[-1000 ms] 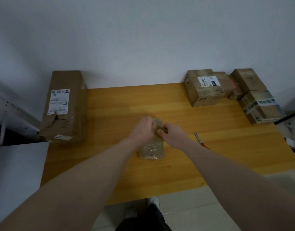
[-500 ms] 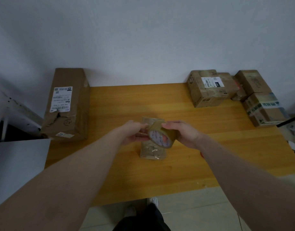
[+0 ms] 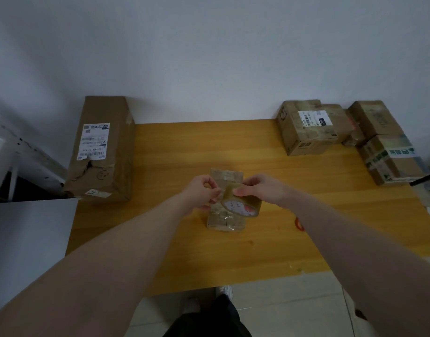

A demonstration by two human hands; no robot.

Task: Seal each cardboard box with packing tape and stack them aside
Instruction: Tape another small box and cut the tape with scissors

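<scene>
Tape roll [image 3: 242, 203] between both hands [image 3: 262, 188], seemingly gripped.

— Where does your camera sit?
— On your head, wide-angle, looking forward and down over the tabletop [image 3: 180, 152] toward the wall [image 3: 209, 57].
— How near?
— Arm's reach; your hands [image 3: 201, 194] sit centre frame. It's your only view.

A small brown cardboard box [image 3: 225, 210] lies at the middle of the long wooden table [image 3: 175, 152]; above it the right hand [image 3: 262, 189] holds a brown roll of packing tape [image 3: 240, 203], with the left hand [image 3: 201, 193] just left of the roll; a tall cardboard box [image 3: 102, 152] lies at the table's left rear; a cluster of cardboard boxes [image 3: 342, 135] sits at the right rear; red-handled scissors [image 3: 298, 223] lie right of the small box, partly hidden by the right forearm.
</scene>
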